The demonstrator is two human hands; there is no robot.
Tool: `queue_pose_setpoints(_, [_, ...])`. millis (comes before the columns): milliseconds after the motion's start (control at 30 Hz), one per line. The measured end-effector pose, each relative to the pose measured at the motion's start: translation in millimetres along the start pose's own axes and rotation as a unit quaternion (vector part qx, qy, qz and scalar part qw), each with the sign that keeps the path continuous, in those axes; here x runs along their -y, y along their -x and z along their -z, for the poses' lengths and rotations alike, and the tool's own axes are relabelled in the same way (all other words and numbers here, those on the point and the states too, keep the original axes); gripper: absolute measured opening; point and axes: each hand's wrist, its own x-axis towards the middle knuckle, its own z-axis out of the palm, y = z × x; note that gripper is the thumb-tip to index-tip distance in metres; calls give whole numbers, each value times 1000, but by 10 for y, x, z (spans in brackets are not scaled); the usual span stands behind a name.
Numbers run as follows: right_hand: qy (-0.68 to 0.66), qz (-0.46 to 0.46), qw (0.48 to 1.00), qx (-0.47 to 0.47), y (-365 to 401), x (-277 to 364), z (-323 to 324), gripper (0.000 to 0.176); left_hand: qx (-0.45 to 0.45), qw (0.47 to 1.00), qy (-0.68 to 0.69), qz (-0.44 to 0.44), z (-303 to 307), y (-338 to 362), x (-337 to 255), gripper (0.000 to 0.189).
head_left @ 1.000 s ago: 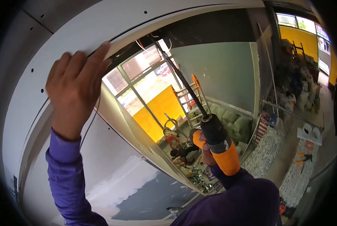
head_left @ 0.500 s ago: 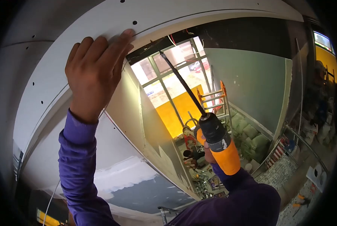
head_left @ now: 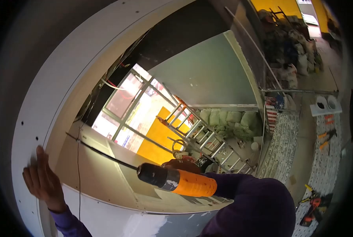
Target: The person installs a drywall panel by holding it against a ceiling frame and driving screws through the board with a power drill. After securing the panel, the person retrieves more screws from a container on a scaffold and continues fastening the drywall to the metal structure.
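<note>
— Where are your hands?
— My left hand (head_left: 42, 183) lies flat with the fingers spread on the white ceiling board (head_left: 58, 79) and holds nothing. My right hand (head_left: 181, 164) is closed round the orange drill (head_left: 192, 184) and mostly hidden behind it.
— And the drill?
— It's level in front of my chest, with its long bit (head_left: 105, 155) pointing left. Beyond it, a ladder (head_left: 202, 134) stands near the window (head_left: 133, 106).
</note>
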Motion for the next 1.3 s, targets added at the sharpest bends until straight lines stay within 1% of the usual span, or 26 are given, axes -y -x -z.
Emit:
queue_pose_setpoints(167, [-1, -20, 999, -26, 127, -2, 178, 33, 24, 1000, 2, 10, 20, 42, -21, 33])
queue_pose_setpoints(200, [0, -23, 999, -30, 134, 3, 207, 33, 9, 1000, 5, 8, 3, 6, -23, 33])
queue_pose_setpoints(300, [0, -35, 999, -39, 163, -29, 259, 34, 20, 1000, 9, 20, 11, 34, -26, 33])
queue_pose_setpoints(500, [-2, -50, 997, -52, 236, -73, 367, 36, 13, 1000, 23, 3, 16, 11, -4, 34])
queue_pose_setpoints(600, [3, -61, 996, -57, 228, -110, 398, 38, 30, 999, 6, 11, 44, -8, -37, 34])
queue_pose_setpoints(667, [-4, -69, 996, -59, 201, -161, 441, 38, 26, 999, 18, 22, 26, -7, -43, 33])
queue_pose_setpoints(733, [-72, -87, 993, -17, 243, -249, 533, 46, 24, 999, 26, 25, 49, 21, -42, 32])
queue_pose_setpoints(867, [-53, 46, 995, -70, 149, -35, 814, 48, 27, 999, 24, 22, 56, -50, -80, 30])
queue_pose_setpoints(900, [35, -89, 995, -35, -18, 273, 889, 43, 31, 999, 20, 22, 63, -67, -90, 29])
queue_pose_setpoints(933, [156, -223, 962, 38, -183, 581, 963, 38, 32, 999, 19, 20, 46, -38, -65, 27])
queue_pose_setpoints(967, [260, -324, 900, 135, -340, 894, 1034, 34, 34, 999, -6, 7, 60, -76, -79, 23])
queue_pose_setpoints(1000, [82, -249, 964, 45, -355, 856, 973, 31, 74, 996, 21, 48, 98, -9, -78, 20])
queue_pose_setpoints(1067, [-29, -123, 988, -87, -178, 495, 822, 27, 80, 996, 1, 37, 152, -80, -132, 14])
queue_pose_setpoints(1100, [150, -55, 978, -132, 183, -82, 737, 27, 56, 998, 9, 27, 160, -151, -164, 16])
queue_pose_setpoints(1133, [331, -9, 922, -200, 600, -737, 665, 27, 57, 997, -10, 44, 167, -78, -144, 21])
queue_pose_setpoints(1167, [252, -7, 955, -156, 479, -624, 589, 27, 51, 997, 2, 54, 178, -53, -133, 24])
queue_pose_setpoints(1200, [175, -9, 978, -115, 276, -337, 512, 27, 47, 997, 18, 62, 173, -25, -122, 23])
queue_pose_setpoints(1267, [239, -22, 965, -106, 713, -1273, 413, 31, 44, 996, 22, 70, 173, -3, -113, 24])
queue_pose_setpoints(1300, [99, -112, 983, -107, 665, -1189, 328, 34, 42, 996, 23, 71, 168, 10, -104, 25])
